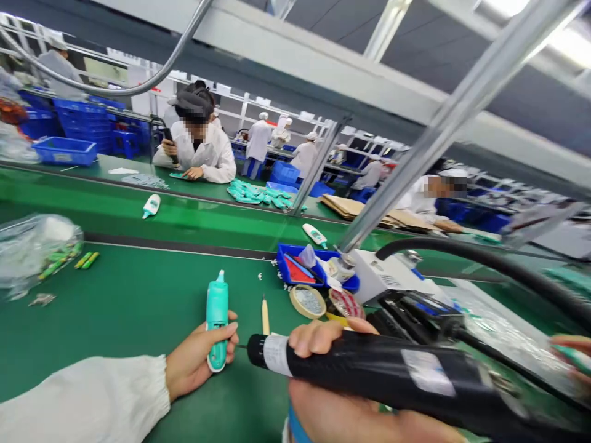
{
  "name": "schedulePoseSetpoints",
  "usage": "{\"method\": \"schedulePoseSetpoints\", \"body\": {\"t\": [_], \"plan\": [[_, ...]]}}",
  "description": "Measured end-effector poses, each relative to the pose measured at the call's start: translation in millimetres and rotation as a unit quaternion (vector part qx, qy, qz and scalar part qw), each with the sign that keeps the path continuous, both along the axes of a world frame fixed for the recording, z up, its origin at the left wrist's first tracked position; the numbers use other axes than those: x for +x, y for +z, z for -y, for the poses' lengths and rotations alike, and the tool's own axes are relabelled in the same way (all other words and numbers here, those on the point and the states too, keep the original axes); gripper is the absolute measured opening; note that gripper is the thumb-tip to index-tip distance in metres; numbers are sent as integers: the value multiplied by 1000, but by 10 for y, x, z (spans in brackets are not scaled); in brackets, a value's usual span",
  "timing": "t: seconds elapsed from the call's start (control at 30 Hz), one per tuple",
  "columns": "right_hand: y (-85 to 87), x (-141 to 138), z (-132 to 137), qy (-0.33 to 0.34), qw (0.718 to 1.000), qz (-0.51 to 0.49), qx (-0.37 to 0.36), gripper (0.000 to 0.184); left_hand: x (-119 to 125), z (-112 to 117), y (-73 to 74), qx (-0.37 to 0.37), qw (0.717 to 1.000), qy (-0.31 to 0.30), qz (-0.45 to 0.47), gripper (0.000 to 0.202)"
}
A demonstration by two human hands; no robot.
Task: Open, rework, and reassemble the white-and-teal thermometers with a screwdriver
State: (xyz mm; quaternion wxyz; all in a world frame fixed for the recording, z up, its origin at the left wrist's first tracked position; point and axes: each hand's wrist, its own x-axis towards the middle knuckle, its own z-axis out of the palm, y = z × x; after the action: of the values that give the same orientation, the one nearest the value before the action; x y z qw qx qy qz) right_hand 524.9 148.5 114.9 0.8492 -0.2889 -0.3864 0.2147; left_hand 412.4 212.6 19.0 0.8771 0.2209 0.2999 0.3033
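My left hand (196, 357) is closed around a teal and white thermometer-like device (218, 307), its narrow tip pointing up and away. A dark opening shows in its teal face near my thumb. My right hand (327, 394) grips a black electric screwdriver (364, 363), held almost level. The thin bit points left at the device and ends close to the fingertips of my left hand; whether it touches anything I cannot tell. Just beyond the screwdriver's head, a thin tool with a pale wooden handle (265, 317) lies on the green bench (152, 307).
Left lie a clear plastic bag (28, 252) and yellow-green batteries (87, 260). A blue tray (290, 277) and tape rolls (307, 301) sit beyond the screwdriver. White devices (315, 235) rest on the green conveyor (194, 224). A co-worker's hand (572, 351) shows at right; others work opposite.
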Motion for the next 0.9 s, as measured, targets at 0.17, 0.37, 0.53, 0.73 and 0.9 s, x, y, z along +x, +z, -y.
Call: {"method": "schedulePoseSetpoints", "body": {"t": [0.17, 0.37, 0.53, 0.73, 0.9], "plan": [[-4, 15, 21, 37, 999, 19, -34, 61, -6, -65, -5, -11, 1000, 14, 1, 30], [-60, -95, -13, 26, 999, 24, -35, 64, 0, -89, 8, -14, 1000, 19, 8, 42], [-85, -133, -30, 77, 995, 19, -52, 55, -1, -110, 23, -33, 999, 20, 7, 43], [-136, -178, -68, 56, 996, 7, -65, 57, -18, -111, 18, -31, 999, 20, 14, 43], [-158, -177, -56, 65, 994, 32, -76, 42, -25, -112, 32, -26, 999, 21, 15, 45]]}}
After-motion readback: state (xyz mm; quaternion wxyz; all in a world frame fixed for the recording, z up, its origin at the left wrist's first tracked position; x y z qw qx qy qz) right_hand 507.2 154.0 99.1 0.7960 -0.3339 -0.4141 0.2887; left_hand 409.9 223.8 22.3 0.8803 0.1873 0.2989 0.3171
